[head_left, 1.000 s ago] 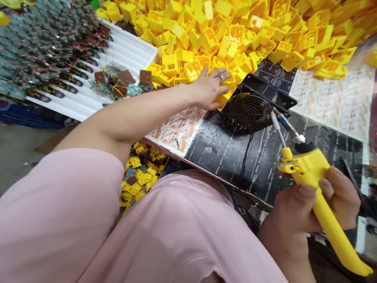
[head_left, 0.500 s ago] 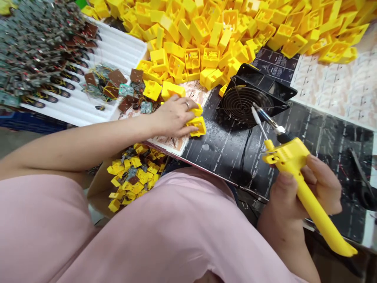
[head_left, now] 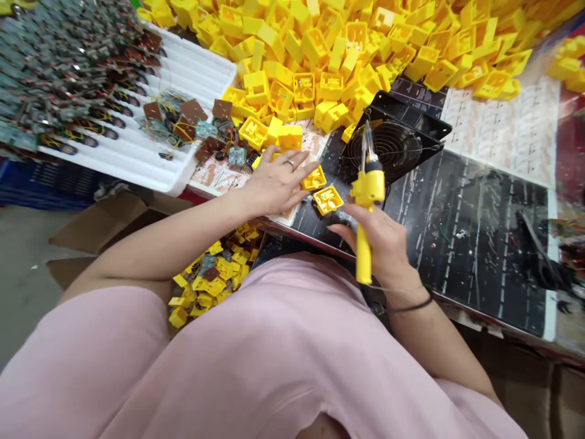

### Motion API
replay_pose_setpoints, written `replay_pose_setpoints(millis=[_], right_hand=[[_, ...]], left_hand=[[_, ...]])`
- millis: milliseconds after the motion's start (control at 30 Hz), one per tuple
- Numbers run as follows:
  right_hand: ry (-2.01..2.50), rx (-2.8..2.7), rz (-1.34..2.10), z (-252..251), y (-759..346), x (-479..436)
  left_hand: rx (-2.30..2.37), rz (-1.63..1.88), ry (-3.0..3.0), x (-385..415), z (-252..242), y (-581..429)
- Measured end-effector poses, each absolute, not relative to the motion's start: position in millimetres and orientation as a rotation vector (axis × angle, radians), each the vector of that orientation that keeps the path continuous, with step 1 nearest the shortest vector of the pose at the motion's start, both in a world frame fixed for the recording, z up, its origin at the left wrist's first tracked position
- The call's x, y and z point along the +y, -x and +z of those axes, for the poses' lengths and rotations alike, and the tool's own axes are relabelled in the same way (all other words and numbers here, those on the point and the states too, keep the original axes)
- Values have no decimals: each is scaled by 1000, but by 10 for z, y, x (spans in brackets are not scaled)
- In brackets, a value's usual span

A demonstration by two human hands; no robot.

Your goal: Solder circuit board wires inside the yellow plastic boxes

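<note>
Just left of the middle of the frame, on the black mat (head_left: 457, 244) at the near edge of the counter (head_left: 503, 140), an open yellow housing (head_left: 328, 200) lies hollow side up. As far as you can see, nothing is fitted in it. A second housing (head_left: 314, 179) lies just beside it, up and to the left, touching the fingertips of your left hand (head_left: 274, 180). That hand lies flat on the counter with its grip slack and fingers spread, closed on nothing.

Your right hand (head_left: 381, 244) is just to the right of the open housing. Its grip is wrapped around the handle of the yellow soldering iron (head_left: 369, 186), which stands upright with its tip toward the black fan (head_left: 393, 146), away from the housing.

Judged from how things lie, this piece is at its start: no board is in it and the iron is not at it.

Loose circuit boards (head_left: 192, 122) with wires lie just up and left of your left hand. Beyond them, in the upper left, a white tray (head_left: 192, 67) carries rows of boards (head_left: 68, 67). Across the top of the frame, a large heap of empty housings (head_left: 342, 42) waits. Under the counter at lower left, a cardboard box (head_left: 114, 213) holds a much smaller lot of yellow pieces (head_left: 214, 274), some with boards in them. The greater part therefore looks to be still ahead of you.
</note>
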State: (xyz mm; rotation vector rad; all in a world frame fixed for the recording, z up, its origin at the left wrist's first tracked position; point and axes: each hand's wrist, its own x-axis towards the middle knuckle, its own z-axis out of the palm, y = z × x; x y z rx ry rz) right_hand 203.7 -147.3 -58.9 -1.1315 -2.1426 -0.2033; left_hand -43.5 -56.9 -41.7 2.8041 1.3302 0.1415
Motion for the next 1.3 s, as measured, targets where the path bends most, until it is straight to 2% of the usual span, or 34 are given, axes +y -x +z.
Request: replay_pose_setpoints(millis=[167,333,600,867,1067,1300], right_hand=[[1349,-2256,-199,-794,-1838,-1291],[1322,-2250,-154,-791,-1976,-1271],[1189,-2345,12,-778,-2037,-1061],[1093,-2400,100,-754,-1877,-980],[1234,-2371,189,-793,-1701,-1085],[1079,-2405,280,-849,-1797,-1139]], left_hand=[[1397,41,-2789,-614,-362,279],[1297,-51,-2911,-894,-296,325],[1285,388,-2875,-946,-456,714],[1261,212,-2909,-924,-557,982],[1329,365,-2784,-795,-633,946],[1524,565,-2566,-634,-715,782]])
